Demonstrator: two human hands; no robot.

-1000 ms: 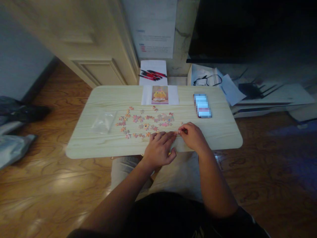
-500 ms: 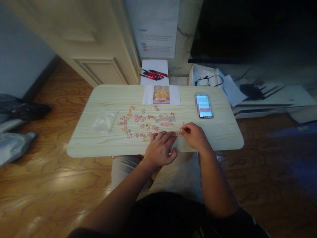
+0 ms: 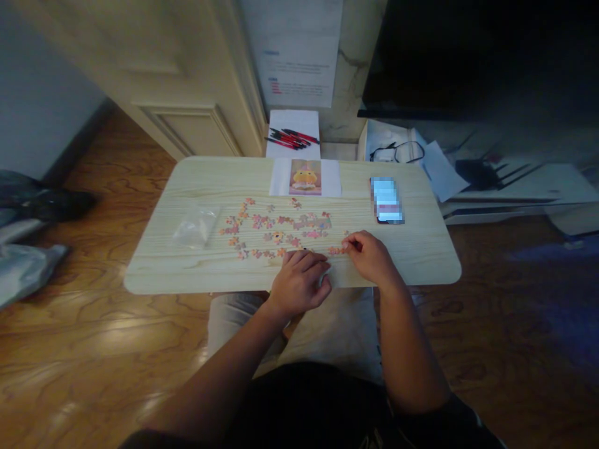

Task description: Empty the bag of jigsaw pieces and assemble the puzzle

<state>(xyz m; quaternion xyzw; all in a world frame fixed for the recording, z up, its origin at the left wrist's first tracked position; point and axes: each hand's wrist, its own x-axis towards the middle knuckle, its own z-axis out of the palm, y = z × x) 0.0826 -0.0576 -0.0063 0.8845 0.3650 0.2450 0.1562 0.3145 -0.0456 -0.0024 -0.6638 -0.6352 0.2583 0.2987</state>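
Apparently joining pieces, I pinch with my right hand point(image 3: 369, 257) the near end of a puzzle strip point(image 3: 334, 251) on the table point(image 3: 416, 259), my curled left hand's point(image 3: 299, 282) grip hidden; next calls for level pressure.

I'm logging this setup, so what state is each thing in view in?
Jigsaw pieces: spread out, some joined
Clear bag: crumpled
Phone: screen lit
Picture sheet: face up
Pens: loosely heaped
Big screen: dark
Left hand: back up, fingers bent
Right hand: fingers curled, at pieces
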